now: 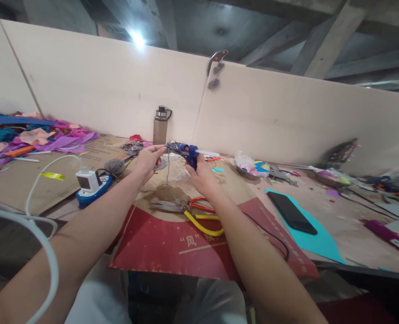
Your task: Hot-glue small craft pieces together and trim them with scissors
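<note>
My right hand (pixel 201 174) is wrapped around the handle of a blue glue gun (pixel 190 154), with a white glue stick (pixel 209 154) jutting from its back. The gun's nozzle points left, toward the fingers of my left hand (pixel 151 159). Those fingers pinch the end of a grey yarn strand (pixel 167 167) that hangs down to the cardboard. Whether the nozzle touches the yarn I cannot tell. Below my hands lie scissors (pixel 204 221) with one orange and one yellow handle. They rest on a red and brown cardboard sheet (pixel 152 252).
A bottle (pixel 160 126) stands by the partition. Left are a grey yarn ball (pixel 115 167), a blue power strip (pixel 93 192) with a charger, a white cable (pixel 52 258) and felt scraps (pixel 61 141). Right lie a phone (pixel 292 212) on turquoise sheet and a bowl (pixel 250 172) of scraps.
</note>
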Tool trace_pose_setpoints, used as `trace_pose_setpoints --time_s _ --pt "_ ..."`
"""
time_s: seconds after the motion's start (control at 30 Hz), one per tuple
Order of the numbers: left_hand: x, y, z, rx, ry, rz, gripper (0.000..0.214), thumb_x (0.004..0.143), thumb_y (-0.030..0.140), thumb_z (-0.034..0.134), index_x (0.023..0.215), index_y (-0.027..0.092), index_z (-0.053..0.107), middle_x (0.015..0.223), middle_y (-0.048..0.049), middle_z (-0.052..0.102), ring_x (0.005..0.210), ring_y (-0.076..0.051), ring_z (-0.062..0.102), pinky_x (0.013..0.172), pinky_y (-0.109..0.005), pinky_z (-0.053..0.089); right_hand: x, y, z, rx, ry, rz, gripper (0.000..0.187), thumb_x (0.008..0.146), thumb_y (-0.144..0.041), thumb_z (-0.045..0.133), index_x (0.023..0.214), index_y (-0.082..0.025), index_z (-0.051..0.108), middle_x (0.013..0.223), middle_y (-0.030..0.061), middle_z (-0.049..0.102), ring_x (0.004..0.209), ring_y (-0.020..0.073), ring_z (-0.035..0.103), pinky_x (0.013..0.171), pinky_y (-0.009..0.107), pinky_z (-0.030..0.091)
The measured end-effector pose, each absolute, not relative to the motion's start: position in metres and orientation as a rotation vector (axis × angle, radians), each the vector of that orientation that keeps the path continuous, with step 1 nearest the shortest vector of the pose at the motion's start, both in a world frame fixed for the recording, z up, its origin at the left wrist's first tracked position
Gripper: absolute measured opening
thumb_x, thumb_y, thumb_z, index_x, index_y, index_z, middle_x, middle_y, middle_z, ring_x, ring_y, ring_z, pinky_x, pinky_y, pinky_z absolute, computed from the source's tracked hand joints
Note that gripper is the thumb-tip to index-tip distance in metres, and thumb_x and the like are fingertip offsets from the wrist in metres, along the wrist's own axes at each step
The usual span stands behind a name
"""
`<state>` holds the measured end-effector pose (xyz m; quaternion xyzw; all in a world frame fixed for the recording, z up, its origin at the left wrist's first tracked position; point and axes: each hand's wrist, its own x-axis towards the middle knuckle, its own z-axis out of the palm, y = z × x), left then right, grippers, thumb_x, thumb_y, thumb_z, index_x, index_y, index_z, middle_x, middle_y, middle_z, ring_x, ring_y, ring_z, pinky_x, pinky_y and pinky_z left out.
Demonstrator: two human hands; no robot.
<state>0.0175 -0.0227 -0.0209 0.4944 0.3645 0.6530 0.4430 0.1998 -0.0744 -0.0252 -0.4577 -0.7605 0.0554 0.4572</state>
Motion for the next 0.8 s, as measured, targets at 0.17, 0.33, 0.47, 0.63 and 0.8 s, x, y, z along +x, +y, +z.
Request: trace_pose_setpoints --time_s 0.17,0.33,0.47,0.63,0.8 --pt "0.0170 -0.0229 -0.0213 1.224 0.894 1.635 0.023 0.063 0.028 0.072 0.079 0.012 0.066 0.055 0.0026 0.058 0.031 -0.002 0.036 0.030 -0.016 0.017 0.2005 -0.0751 -0.0242 -1.180 -1.868 0.108 0.027 0.082 -0.024 0.043 0.108 -0.016 0.046 0.097 0.0135 0.059 0.086 0.0246 0.056 0.079 0.039 0.043" --pt "0.0174 -0.0220 -0.0219 1.244 0.901 1.629 0.023 0.065 0.029 0.071 0.079 0.012 0.066 0.059 0.0016 0.060 0.031 -0.001 0.036 0.030 -0.017 0.016 0.2002 -0.0759 -0.0227 -1.148 -1.890 0.141 0.029 0.082 -0.024 0.043 0.110 -0.017 0.046 0.098 0.0129 0.059 0.088 0.0243 0.056 0.080 0.039 0.043" --pt "0.0174 -0.0210 -0.0219 1.240 0.919 1.633 0.024 0.064 0.029 0.071 0.079 0.012 0.066 0.058 0.0020 0.060 0.031 -0.002 0.036 0.029 -0.017 0.016 0.2005 -0.0756 -0.0222 -1.186 -1.866 0.149 0.028 0.081 -0.022 0.044 0.108 -0.016 0.047 0.094 0.0120 0.060 0.084 0.0240 0.056 0.079 0.039 0.043" --pt "0.0160 -0.0223 -0.0206 1.214 0.924 1.664 0.025 0.063 0.030 0.071 0.080 0.012 0.065 0.060 0.0018 0.061 0.031 -0.001 0.036 0.030 -0.017 0.017 0.1999 -0.0763 -0.0217 -1.132 -1.857 0.189 0.031 0.080 -0.022 0.045 0.111 -0.016 0.046 0.095 0.0118 0.061 0.086 0.0236 0.056 0.081 0.039 0.043" --pt "0.0132 -0.0232 -0.0192 1.128 0.955 1.677 0.024 0.064 0.029 0.070 0.081 0.013 0.064 0.062 0.0018 0.061 0.032 -0.001 0.038 0.030 -0.017 0.015 0.2009 -0.0751 -0.0220 -1.037 -1.738 0.380 0.032 0.076 -0.022 0.048 0.108 -0.021 0.047 0.089 0.0052 0.063 0.078 0.0184 0.057 0.075 0.035 0.045"
